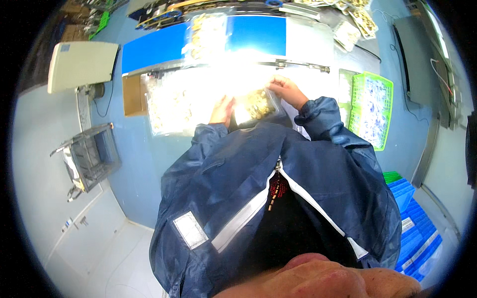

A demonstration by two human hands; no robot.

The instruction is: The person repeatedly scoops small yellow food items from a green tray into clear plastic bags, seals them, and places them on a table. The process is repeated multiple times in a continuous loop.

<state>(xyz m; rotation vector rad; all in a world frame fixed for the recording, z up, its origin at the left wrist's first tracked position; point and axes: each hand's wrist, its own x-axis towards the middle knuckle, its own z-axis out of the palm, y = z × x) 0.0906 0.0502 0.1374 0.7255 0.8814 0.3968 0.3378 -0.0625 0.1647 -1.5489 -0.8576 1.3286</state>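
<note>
Just above the middle of the frame, both hands hold a small clear bag of brass-coloured parts (258, 103) up over the counter (149, 164). The right hand (287, 90) grips the bag's upper right corner, its fingers curled and pinched on the plastic. The left hand (222, 110) lies against the bag's left side, fingers held flat and close together; whether they pinch the edge or only steady it cannot be told, since glare washes out that part of the picture.

A larger clear bag of the same pale gold pieces (171, 107) lies on the counter to the left of the hands, touching a brown cardboard piece (132, 94). A green mesh basket (372, 107) holding small packets sits to the right, near the right sleeve. Blue panels (208, 42) run across the top of the frame, a white box-shaped device (82, 64) stands at upper left, and a wire rack (89, 156) is at mid left.

By the look of it, the step in hand is handling the small bag at its mouth, either closing it or checking the fill. The next move would likely call for a firm two-handed pinch along the top edge, with the bag kept upright so no pieces spill
</note>
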